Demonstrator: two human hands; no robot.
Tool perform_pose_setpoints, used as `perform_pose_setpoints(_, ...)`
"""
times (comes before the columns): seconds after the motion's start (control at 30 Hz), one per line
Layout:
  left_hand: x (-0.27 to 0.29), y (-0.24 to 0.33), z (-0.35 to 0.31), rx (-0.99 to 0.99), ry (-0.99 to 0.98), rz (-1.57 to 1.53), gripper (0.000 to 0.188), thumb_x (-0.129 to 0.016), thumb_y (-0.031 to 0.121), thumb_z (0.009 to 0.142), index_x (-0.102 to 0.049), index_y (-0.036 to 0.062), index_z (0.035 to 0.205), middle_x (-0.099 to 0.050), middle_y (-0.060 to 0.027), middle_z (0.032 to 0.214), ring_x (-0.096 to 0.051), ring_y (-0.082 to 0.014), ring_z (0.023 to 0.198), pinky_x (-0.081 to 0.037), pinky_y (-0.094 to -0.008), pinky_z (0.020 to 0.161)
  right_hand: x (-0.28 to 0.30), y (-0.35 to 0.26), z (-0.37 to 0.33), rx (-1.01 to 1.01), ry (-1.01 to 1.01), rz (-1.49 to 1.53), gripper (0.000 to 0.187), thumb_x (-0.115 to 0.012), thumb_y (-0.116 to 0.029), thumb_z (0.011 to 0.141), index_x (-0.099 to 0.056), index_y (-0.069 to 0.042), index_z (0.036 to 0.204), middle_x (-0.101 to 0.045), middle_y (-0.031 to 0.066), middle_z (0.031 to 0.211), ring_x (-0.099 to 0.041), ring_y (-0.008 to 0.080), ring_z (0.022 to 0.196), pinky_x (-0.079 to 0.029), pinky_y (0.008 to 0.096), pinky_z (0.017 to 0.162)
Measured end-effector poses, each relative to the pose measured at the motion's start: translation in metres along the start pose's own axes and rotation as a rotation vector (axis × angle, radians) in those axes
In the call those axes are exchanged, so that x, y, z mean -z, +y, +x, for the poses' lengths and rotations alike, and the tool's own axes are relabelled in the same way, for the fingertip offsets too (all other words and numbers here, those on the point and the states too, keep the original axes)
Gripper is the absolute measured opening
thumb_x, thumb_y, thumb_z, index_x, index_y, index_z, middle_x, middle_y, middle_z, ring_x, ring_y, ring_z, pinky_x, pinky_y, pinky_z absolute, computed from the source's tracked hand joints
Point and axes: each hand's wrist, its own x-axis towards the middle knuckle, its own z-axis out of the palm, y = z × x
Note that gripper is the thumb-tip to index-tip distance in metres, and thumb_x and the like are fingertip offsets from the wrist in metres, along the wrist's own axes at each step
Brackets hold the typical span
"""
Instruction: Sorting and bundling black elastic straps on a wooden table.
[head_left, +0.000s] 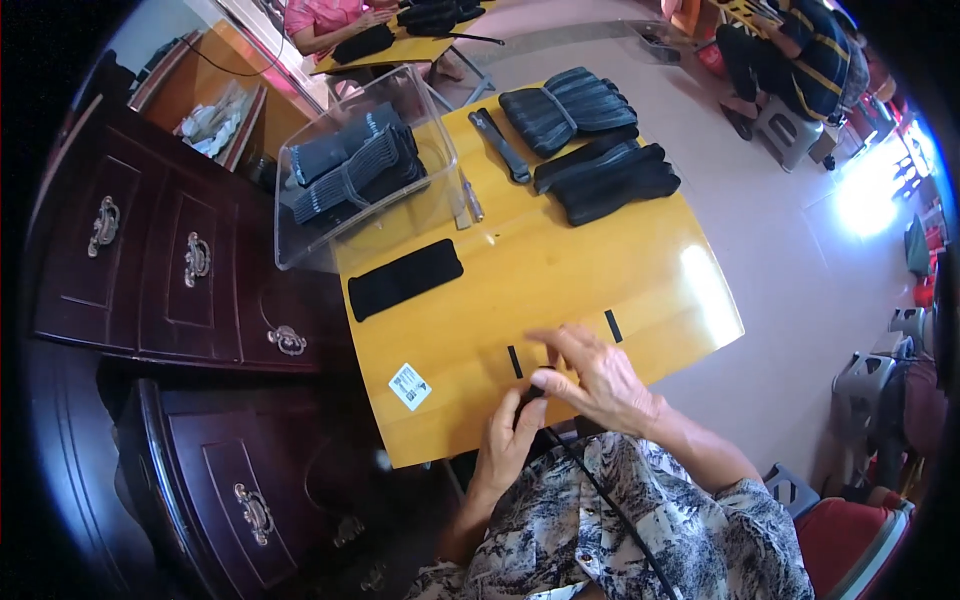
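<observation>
Close to the table's near edge, my left hand (506, 445) is closed around a small dark piece (532, 394), mostly hidden by the fingers, so its kind cannot be made out. My right hand (600, 380) is just to the right of it. Its thumb tip meets the dark piece, while the other fingers stretch out over the table, apart and slightly blurred. A flat black folded sock-like piece (405, 278) lies on the left of the yellow table (560, 290). Two short black strips (613, 325) are on the tabletop just beyond my hands.
A clear plastic bin (445, 130) holds banded dark bundles. Several black bundles (570, 108) lie at the table's far side. A white label card (409, 386) is at the near left. Dark wooden drawers (165, 230) flank the left. A black cord (610, 500) runs down my shirt.
</observation>
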Motion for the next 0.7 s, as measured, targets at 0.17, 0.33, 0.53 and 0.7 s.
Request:
perform_pose_setpoints(0.17, -0.008, -0.003, -0.002, -0.073, 0.0, 0.125, 0.025, -0.052, 0.025, 0.099, -0.058, 0.0007, 0.101, -0.057, -0.0035, 0.073, -0.054, -0.0125, 0.061, -0.042, -0.0265, 0.055, -0.009, 0.001, -0.005, 0.068, 0.037, -0.13, 0.035, -0.048, -0.031, 0.098, -0.058, -0.002, 0.081, -0.06, 0.0141, 0.076, -0.061, 0.0318, 0.074, -0.048, 0.0405, 0.066)
perform_pose_setpoints(0.33, -0.007, -0.007, -0.002, 0.422, -0.522, -1.071, 0.044, -0.045, 0.048, 0.099, -0.052, 0.0038, 0.103, -0.046, -0.0001, 0.061, -0.038, -0.0073, 0.045, -0.03, -0.0198, 0.042, -0.004, -0.014, -0.005, -0.313, -0.154, 0.262, 0.039, -0.048, -0.032, 0.098, -0.055, -0.001, 0.076, -0.057, 0.0165, 0.068, -0.059, 0.0346, 0.066, -0.047, 0.0412, 0.06)
perform_pose_setpoints(0.53, -0.006, -0.008, -0.007, 0.326, -0.657, -1.103, 0.047, -0.047, 0.048, 0.098, -0.05, 0.0021, 0.107, -0.049, -0.0027, 0.071, -0.04, -0.0075, 0.049, -0.034, -0.0202, 0.046, -0.007, -0.001, -0.006, 0.128, 0.048, 0.006, 0.04, -0.051, -0.035, 0.097, -0.056, 0.0, 0.077, -0.057, 0.0139, 0.063, -0.061, 0.0305, 0.059, -0.047, 0.039, 0.056)
perform_pose_setpoints(0.7, -0.005, -0.018, -0.007, 0.174, -0.402, -0.662, 0.031, -0.048, 0.033, 0.101, -0.054, 0.0023, 0.104, -0.049, 0.0003, 0.075, -0.045, -0.0062, 0.056, -0.037, -0.0204, 0.049, 0.001, -0.009, -0.005, -0.08, -0.136, 0.056, 0.038, -0.056, -0.04, 0.094, -0.059, -0.003, 0.087, -0.063, 0.0136, 0.071, -0.063, 0.0317, 0.065, -0.05, 0.0388, 0.061)
